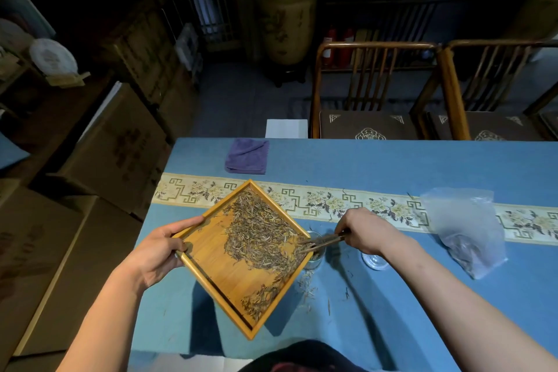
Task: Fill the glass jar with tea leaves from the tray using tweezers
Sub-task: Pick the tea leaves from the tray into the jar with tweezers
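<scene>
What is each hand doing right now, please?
Left hand: grips the corner of the square bamboo tray.
Right hand: pinches the brown wooden tweezers, their tips among the dried tea leaves.

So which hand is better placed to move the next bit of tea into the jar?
The right hand. It already pinches the tweezers, tips in the tea leaves at the tray corner over the glass jar. The left hand grips the tray.

Tilted tray covers glass jar, plastic bag right, open tablecloth beyond
</scene>
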